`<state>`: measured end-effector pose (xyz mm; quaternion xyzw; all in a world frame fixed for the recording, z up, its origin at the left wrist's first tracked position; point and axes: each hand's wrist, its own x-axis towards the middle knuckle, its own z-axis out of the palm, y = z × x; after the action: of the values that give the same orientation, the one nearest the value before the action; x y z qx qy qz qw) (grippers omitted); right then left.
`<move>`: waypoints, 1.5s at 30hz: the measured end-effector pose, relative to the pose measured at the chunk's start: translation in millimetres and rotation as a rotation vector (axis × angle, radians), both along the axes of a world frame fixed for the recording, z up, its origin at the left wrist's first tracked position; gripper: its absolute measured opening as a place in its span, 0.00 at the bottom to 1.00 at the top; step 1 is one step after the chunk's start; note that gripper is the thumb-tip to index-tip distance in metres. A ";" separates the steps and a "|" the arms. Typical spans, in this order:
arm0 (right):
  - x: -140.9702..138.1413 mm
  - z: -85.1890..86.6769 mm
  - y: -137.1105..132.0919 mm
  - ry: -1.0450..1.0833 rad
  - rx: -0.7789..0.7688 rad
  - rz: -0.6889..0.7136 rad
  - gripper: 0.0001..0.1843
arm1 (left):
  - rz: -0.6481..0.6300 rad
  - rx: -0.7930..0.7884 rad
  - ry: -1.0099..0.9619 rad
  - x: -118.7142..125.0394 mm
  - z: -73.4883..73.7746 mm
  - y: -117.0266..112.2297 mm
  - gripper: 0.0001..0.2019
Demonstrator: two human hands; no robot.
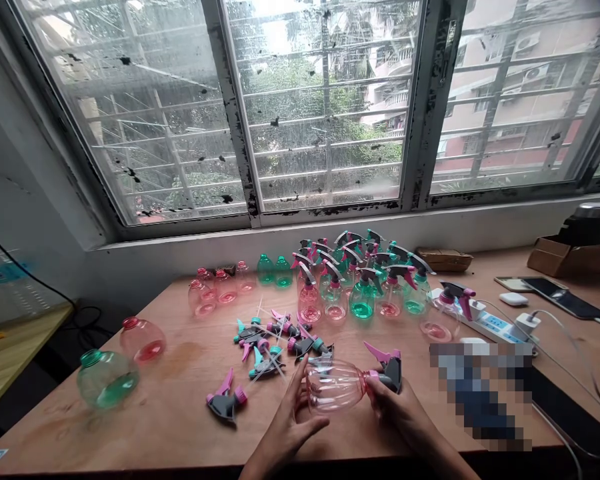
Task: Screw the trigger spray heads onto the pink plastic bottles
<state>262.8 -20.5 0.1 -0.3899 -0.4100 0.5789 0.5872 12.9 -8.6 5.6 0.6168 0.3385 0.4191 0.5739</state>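
A clear pink spray bottle lies sideways between my hands, above the front of the table. My right hand is closed around its neck, at the pink collar of the grey-and-pink trigger head. At the bottle's base, my left hand cups the end, fingers behind it and thumb below. Loose trigger spray heads with thin tubes are heaped just beyond the left hand. A single grey-and-pink spray head rests left of that hand.
Spray bottles with heads stand grouped near the window wall. Headless bottles include a green one, a pink one and several farther back. At right are a power strip, cables, phones and a cardboard box.
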 end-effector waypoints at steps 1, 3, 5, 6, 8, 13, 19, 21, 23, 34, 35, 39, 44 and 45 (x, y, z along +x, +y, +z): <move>0.1 -0.2 0.1 -0.005 0.003 0.009 0.24 | 0.004 0.004 0.010 -0.1 0.4 -0.8 0.54; -0.3 -1.6 0.3 -0.014 -0.004 0.012 0.24 | 0.021 -0.020 -0.005 -1.1 -1.3 -0.3 0.56; -0.8 -3.5 0.5 -0.022 -0.012 0.007 0.25 | 0.023 -0.065 -0.046 -2.9 -4.9 2.8 0.56; -1.1 -4.3 0.6 -0.025 -0.011 0.001 0.25 | 0.017 -0.084 -0.063 -3.7 -6.5 4.6 0.54; -1.2 -5.2 0.8 -0.026 -0.004 -0.006 0.26 | -0.005 -0.105 -0.078 -4.4 -7.4 7.3 0.51; -1.2 -3.9 1.0 -0.013 -0.008 -0.006 0.26 | -0.014 -0.048 -0.059 -0.4 4.2 0.5 0.51; -2.6 -5.0 0.0 -0.018 -0.001 -0.020 0.26 | 0.045 -0.076 -0.049 2.3 3.8 -1.4 0.59; -2.8 -4.6 0.2 -0.023 -0.006 0.000 0.27 | 0.025 -0.111 -0.076 1.1 -0.7 2.9 0.57; -3.0 -2.9 0.3 -0.019 -0.008 0.008 0.28 | -0.016 -0.126 -0.083 0.1 -3.1 5.6 0.54; -2.0 7.9 -2.8 -0.017 0.012 0.044 0.25 | -0.020 -0.082 -0.060 -2.2 -4.6 4.4 0.63; -1.7 8.1 -2.9 -0.023 0.007 0.048 0.25 | -0.027 -0.097 -0.073 -2.5 -5.9 5.2 0.61; -0.7 8.9 -3.1 -0.035 0.003 0.050 0.25 | -0.056 -0.089 -0.075 -1.9 -8.2 6.3 0.53; 0.8 7.4 -2.2 -0.041 0.026 0.056 0.24 | -0.028 -0.002 -0.050 -1.6 -8.5 5.4 0.57; 1.1 6.8 -2.0 -0.041 0.025 0.056 0.24 | -0.024 -0.009 -0.048 -2.1 -7.8 4.9 0.58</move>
<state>263.9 -22.5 6.9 -0.3825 -0.4399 0.5820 0.5670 10.9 -3.7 -2.2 0.6080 0.3190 0.4252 0.5897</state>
